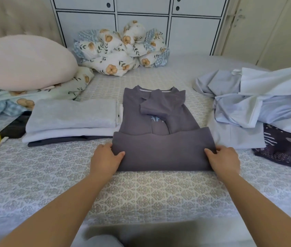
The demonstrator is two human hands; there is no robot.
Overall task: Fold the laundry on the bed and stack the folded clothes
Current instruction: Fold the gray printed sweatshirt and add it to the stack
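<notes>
The grey T-shirt [159,122] lies mid-bed, just right of the folded stack [73,120], hem already doubled up. Left hand [106,158] and right hand [224,160] each pinch a corner of that fold. It's soft, light, floppy stuff, so I'd keep hold of both corners or it'll sag.

Grey shirt [159,122] flat mid-bed [141,193], hem folded up. Left hand [105,159] and right hand [224,160] grip fold's side edges. Folded stack [71,120] just left; unfolded pale laundry pile [258,102] right.
</notes>
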